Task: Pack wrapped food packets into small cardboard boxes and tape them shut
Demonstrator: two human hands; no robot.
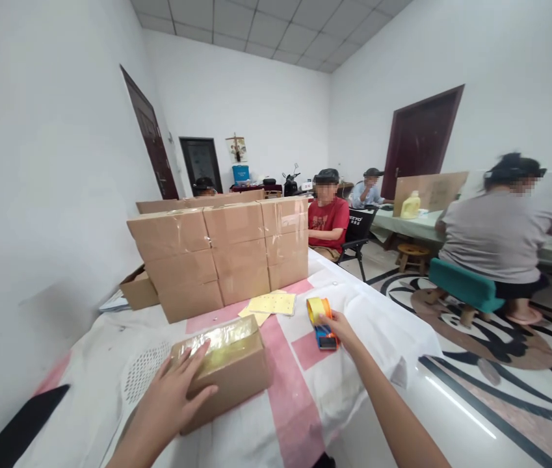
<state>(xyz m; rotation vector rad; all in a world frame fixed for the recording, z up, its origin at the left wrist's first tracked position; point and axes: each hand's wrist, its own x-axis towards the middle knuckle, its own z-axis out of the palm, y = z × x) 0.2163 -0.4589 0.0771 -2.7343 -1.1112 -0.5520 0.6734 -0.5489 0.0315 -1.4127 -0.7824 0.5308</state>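
A cardboard box (236, 370) with shiny yellowish tape along its top sits on the cloth-covered table in front of me. My left hand (185, 387) lies on its top left part, fingers spread. To the right of the box, my right hand (338, 327) grips a tape dispenser (323, 335), orange and blue with a yellow roll in it. The dispenser is at the tabletop; whether it rests on the cloth I cannot tell. Yellow sheets (272, 303) lie between the box and a stack of boxes.
Stacked taped cardboard boxes (241, 266) form a wall across the far side of the table (358, 383). A smaller open box (138, 289) stands at their left. A person in red (329, 218) sits beyond; another person (495, 214) sits at a table on the right.
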